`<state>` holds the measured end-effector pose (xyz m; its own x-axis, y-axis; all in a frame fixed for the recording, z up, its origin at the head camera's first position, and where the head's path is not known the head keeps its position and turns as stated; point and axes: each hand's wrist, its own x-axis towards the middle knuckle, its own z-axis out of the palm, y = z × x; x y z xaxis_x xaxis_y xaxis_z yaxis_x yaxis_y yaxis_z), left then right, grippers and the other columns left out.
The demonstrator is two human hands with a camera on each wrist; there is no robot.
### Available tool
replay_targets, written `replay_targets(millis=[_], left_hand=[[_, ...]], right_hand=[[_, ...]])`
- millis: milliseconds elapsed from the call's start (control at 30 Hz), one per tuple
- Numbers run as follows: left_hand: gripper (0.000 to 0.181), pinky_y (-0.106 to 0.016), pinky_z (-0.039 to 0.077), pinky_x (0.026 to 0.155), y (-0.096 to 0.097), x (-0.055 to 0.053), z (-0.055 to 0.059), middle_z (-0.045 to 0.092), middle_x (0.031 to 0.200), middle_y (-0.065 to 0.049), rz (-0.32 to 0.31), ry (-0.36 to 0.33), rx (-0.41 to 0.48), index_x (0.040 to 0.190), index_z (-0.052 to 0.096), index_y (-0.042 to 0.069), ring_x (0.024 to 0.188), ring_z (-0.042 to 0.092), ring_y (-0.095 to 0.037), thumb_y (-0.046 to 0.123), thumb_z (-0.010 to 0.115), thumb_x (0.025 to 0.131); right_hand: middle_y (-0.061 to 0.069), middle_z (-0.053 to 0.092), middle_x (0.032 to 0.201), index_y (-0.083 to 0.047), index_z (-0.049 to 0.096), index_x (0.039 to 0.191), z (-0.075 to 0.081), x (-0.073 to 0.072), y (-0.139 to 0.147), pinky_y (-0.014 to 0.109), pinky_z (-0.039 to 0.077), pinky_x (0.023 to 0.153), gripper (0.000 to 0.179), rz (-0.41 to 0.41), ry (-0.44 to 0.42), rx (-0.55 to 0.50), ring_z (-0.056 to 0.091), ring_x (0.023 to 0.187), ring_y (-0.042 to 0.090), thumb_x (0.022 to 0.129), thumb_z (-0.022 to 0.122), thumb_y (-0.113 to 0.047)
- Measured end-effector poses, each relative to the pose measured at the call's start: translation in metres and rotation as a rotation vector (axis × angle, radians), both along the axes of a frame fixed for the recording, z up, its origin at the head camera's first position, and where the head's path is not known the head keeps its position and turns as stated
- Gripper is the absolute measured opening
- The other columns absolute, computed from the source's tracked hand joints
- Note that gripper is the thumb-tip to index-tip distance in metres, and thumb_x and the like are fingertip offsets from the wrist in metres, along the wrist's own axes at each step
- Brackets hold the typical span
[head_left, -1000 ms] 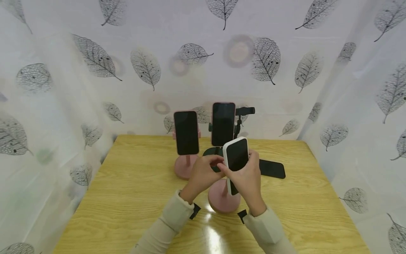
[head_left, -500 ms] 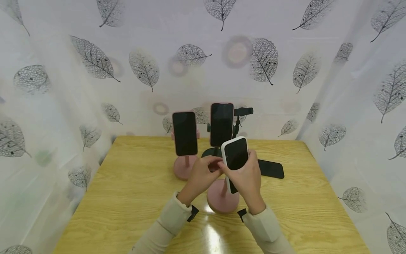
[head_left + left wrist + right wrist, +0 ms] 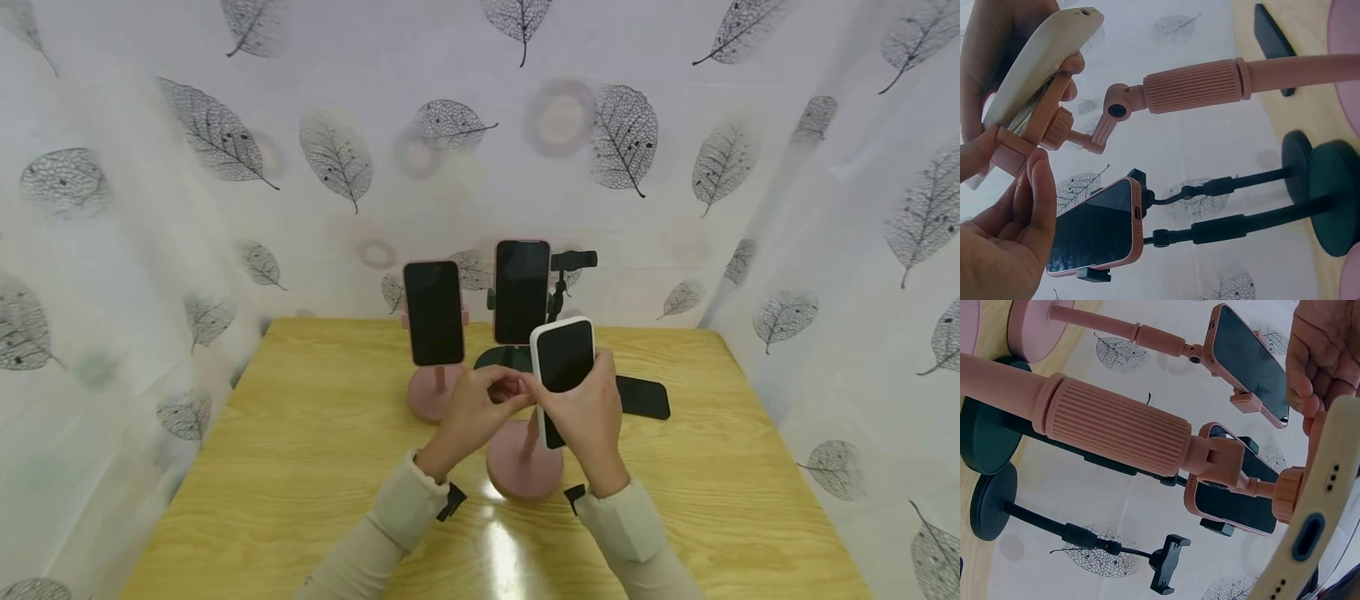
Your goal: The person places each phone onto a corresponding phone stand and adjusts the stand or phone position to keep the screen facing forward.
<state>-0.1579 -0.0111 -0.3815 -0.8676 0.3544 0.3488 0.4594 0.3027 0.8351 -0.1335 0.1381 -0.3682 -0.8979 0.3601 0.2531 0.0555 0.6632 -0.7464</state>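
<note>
My right hand (image 3: pixel 588 417) grips a white-cased phone (image 3: pixel 566 354) by its sides, its dark screen tilted up towards me. Behind that phone, a pink clamp (image 3: pixel 1041 115) tops the nearest pink phone stand (image 3: pixel 525 462). With its thumb and fingers, my left hand (image 3: pixel 476 408) pinches the end of this clamp, beside the phone's left edge. In the left wrist view, the phone's back lies along the clamp. The right wrist view shows the ribbed pink post (image 3: pixel 1119 428) and joint leading up to it. How far the clamp reaches around the phone is partly hidden by my hands.
A pink stand (image 3: pixel 431 392) at the left and a dark green stand (image 3: pixel 1335 197) behind each hold a phone upright. A black stand (image 3: pixel 1163 565) has a bare clamp. One dark phone (image 3: pixel 642 397) lies flat on the wooden table (image 3: pixel 300 467), right of my hands.
The white-cased phone has shifted slightly up and to the right with my right hand. My left hand stays at the clamp end. The stands keep their places; the head view has moved a little.
</note>
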Motion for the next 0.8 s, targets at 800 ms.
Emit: replay_targets(millis=[800], left_hand=[[0.026,-0.016,0.053,0.068,-0.001,-0.007,-0.003,0.065,0.085,-0.008,-0.082,-0.040,-0.027,0.099,0.063,0.004,0.074,0.064,-0.016,0.013,0.076,0.078]], right_hand=[[0.016,0.049,0.088,0.004,0.041,0.116,-0.011,-0.005,-0.009,0.040,0.047,0.052,0.089,-0.121,0.102,0.135,0.054,0.064,0.030,0.065,0.077,-0.060]])
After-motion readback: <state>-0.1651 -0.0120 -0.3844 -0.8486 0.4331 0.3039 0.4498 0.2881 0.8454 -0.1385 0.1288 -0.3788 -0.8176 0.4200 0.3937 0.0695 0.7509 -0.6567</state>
